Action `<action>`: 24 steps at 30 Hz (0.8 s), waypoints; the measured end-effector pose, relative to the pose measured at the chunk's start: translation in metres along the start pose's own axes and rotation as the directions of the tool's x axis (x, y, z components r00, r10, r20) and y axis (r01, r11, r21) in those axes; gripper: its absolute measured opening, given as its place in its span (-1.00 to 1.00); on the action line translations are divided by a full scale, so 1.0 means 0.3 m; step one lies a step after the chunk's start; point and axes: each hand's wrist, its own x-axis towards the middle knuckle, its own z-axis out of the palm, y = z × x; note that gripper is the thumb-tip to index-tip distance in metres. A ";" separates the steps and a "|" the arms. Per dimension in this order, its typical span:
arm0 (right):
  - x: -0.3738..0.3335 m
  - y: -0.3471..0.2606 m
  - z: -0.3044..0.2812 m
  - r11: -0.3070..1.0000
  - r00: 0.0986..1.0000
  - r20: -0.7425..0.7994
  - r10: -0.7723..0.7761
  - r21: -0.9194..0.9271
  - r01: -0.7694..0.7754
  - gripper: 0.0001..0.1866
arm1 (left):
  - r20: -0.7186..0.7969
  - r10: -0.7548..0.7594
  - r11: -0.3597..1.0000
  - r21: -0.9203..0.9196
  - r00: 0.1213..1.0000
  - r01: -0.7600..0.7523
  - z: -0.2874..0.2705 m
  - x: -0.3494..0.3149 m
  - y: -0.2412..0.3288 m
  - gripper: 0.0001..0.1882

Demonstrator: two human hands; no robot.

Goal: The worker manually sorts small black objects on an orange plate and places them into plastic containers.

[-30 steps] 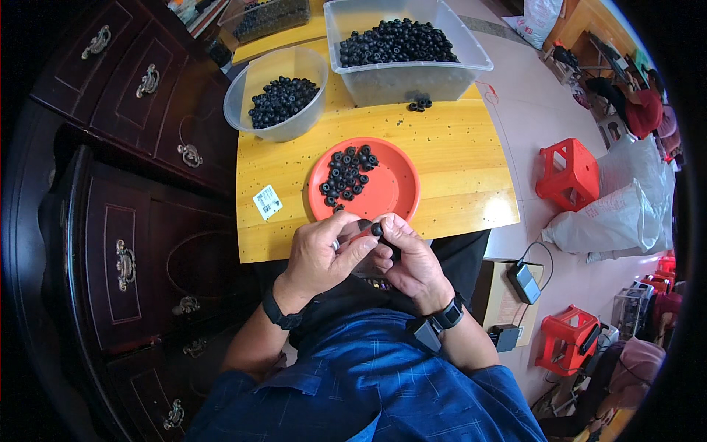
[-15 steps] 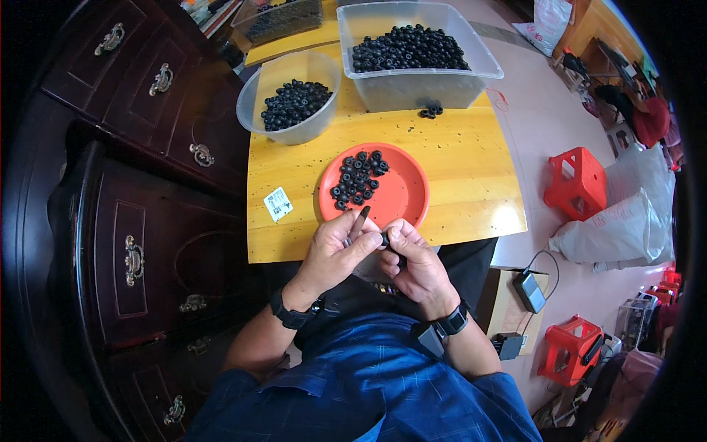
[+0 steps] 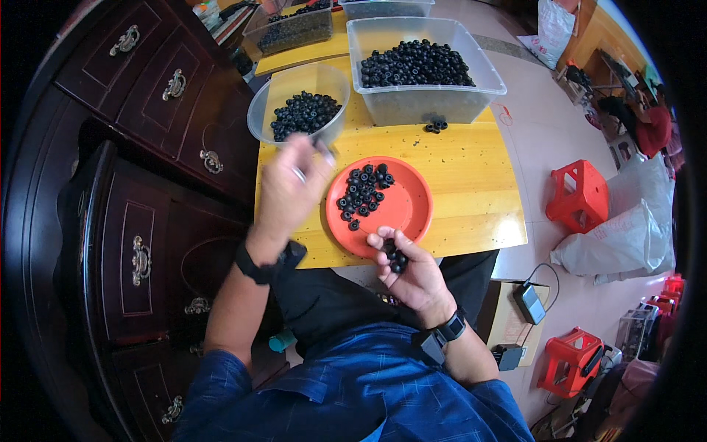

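My left hand (image 3: 287, 184) is smeared by motion between the round clear tub (image 3: 258, 118) and the red plate (image 3: 421, 193). A slim grey blade-like tool (image 3: 324, 152) sticks out of its fingers, blurred too. Low over the plate's near right rim, my right hand (image 3: 418, 283) is palm up with fingers curled around a few small black ring-shaped pieces (image 3: 398, 262). Several more such black pieces (image 3: 361, 193) lie heaped on the plate's left half. The tub beyond my left hand holds a pile of them (image 3: 305, 112).
A large clear bin (image 3: 423, 107) of black pieces stands at the back of the yellow table (image 3: 471, 177), with a few loose pieces (image 3: 435, 127) before it. Dark drawers (image 3: 140, 191) flank the left. Red stools (image 3: 578, 195) and white sacks (image 3: 618, 243) stand on the floor at right.
My left hand has moved away from the right hand, up and left toward the round tub, still with the tool. My right hand has turned palm up, showing the black pieces in it.
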 end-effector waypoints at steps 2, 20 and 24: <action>0.002 -0.016 0.006 0.994 0.999 0.037 0.023 0.108 -0.027 -0.66 | -0.185 0.053 0.988 -0.131 0.981 -0.078 -0.033 0.062 0.039 -0.66; 0.032 -0.001 -0.055 0.978 0.991 0.121 0.062 0.189 -0.085 -0.63 | 0.400 -0.034 0.978 0.201 0.916 -0.051 0.188 -0.286 0.068 -0.67; 0.022 -0.005 -0.030 0.985 0.991 0.122 0.061 0.153 -0.079 -0.68 | 0.381 -0.072 0.997 0.032 0.922 0.065 0.197 -0.299 0.041 -0.69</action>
